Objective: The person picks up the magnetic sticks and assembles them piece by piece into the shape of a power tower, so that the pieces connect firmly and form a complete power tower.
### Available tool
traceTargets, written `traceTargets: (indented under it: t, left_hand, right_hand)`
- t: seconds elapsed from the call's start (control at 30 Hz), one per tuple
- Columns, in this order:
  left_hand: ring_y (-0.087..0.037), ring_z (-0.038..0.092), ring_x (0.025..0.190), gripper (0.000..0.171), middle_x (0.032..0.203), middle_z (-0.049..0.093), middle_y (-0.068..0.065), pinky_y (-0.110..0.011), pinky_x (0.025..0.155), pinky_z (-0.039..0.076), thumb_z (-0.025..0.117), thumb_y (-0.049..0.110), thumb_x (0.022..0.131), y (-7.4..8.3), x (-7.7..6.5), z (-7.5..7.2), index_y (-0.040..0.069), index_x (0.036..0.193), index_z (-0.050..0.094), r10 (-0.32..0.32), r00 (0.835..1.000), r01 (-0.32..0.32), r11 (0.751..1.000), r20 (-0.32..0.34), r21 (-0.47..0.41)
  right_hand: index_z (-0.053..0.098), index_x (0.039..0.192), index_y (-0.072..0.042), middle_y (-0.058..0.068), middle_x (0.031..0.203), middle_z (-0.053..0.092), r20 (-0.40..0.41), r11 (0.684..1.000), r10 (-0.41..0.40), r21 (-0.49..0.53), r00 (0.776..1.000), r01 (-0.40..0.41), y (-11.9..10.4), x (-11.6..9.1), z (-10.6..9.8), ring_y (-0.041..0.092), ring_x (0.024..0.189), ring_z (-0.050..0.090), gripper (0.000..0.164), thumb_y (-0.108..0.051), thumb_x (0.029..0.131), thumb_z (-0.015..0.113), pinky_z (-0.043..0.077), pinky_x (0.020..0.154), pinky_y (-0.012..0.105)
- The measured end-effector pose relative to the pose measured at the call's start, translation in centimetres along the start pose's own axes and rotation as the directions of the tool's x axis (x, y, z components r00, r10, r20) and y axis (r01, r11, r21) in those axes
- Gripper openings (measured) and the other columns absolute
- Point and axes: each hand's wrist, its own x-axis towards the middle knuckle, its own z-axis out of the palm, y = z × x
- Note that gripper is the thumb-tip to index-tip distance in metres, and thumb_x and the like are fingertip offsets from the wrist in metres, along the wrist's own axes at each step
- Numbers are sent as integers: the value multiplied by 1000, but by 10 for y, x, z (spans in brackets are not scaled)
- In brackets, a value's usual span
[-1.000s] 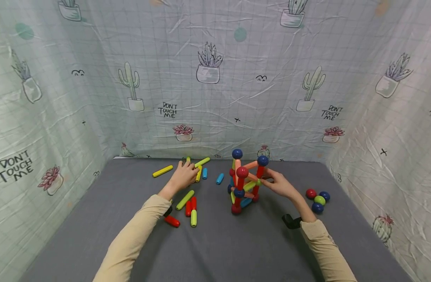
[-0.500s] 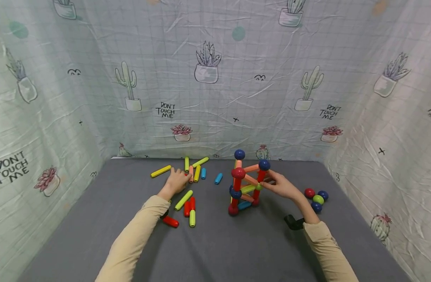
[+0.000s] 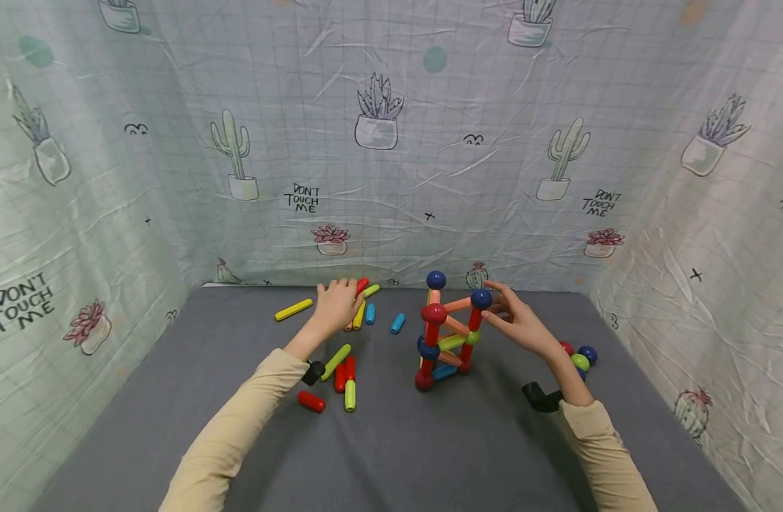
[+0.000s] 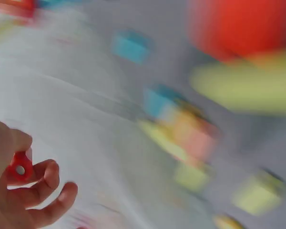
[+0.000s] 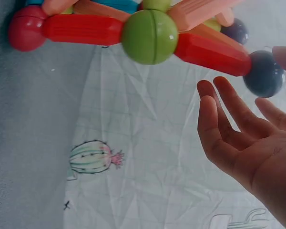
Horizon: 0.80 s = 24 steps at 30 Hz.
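Soft light; left wrist view very blurry, perhaps from motion.

Between the lime rod lying near the front of the loose pile and the ball-and-rod tower, a wide lane of worktop lets a hand pass, narrowing at its far end where two short blue rods lie. Nearer the person, the lane widens between the two sleeves. The tower's right flank is hemmed in by the right hand, its fingers beside the upper blue ball; past that forearm, clustered balls sit partly behind it. Behind everything, the printed cloth bars the way, with the left hand and its red rod close before it.
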Motion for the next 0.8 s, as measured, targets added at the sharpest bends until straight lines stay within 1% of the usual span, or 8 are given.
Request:
traceTargets:
  t: [0.1,0.23,0.37,0.43,0.47,0.53,0.7,0.8]
  left_hand:
    - [-24,48,73,27,84,53,-9,-36,63,33,47,30,92,39,7,-35,6,100,57,54,998,-59,965,-25,-256]
    - [-17,38,69,26,82,45,-6,-27,60,23,47,29,92,84,8,-64,8,102,59,204,977,-207,835,-63,-510]
    - [-16,41,79,26,88,51,-4,-28,68,24,52,23,90,112,7,-70,10,112,59,237,967,-236,707,-91,-667]
    - [-19,43,84,29,92,57,-4,-33,74,24,54,20,89,120,7,-68,10,116,58,214,972,-217,661,-97,-719]
    - [-19,44,84,30,92,59,-4,-36,77,23,55,20,89,123,8,-67,12,117,57,204,975,-205,650,-92,-732]
    - [-18,45,87,30,93,63,-3,-42,83,20,54,22,89,127,8,-65,16,118,56,198,978,-180,652,-64,-737]
    - [-16,48,96,30,83,65,4,-56,95,13,49,34,91,134,10,-60,23,118,49,253,967,-188,754,14,-629]
    - [-18,49,99,31,83,65,4,-60,96,11,49,35,91,136,9,-56,21,119,47,282,959,-220,793,23,-568]
  right_hand:
    - [21,140,-11,26,120,50,-7,1000,-3,3,1000,3,-10,0,-1,37,103,53,57,-16,91,50,48,78,43]
    - [22,139,-5,29,122,47,-17,1000,-7,10,1000,7,-30,-2,0,39,102,53,55,-11,91,49,48,77,44]
    - [25,137,0,31,122,47,-23,1000,-15,-12,1000,15,-46,-4,0,41,102,52,52,-8,91,48,48,78,46]
    - [26,136,0,31,121,47,-22,1000,-22,-18,1000,21,-47,-4,0,41,102,53,50,-8,91,48,48,78,47]
    - [27,136,0,31,121,47,-22,999,-26,-19,999,26,-43,-3,1,41,101,53,50,-8,91,47,48,78,47]
    - [27,137,-3,29,121,48,-22,999,-37,-7,999,37,-33,-1,1,39,101,54,50,-9,91,48,48,78,46]
    - [28,138,-11,25,121,50,-26,999,-45,6,999,45,-8,5,3,35,100,55,51,-16,92,49,50,77,42]
    - [28,137,-11,23,118,52,-25,998,-55,4,998,55,-5,6,5,34,99,56,51,-19,92,49,51,77,41]
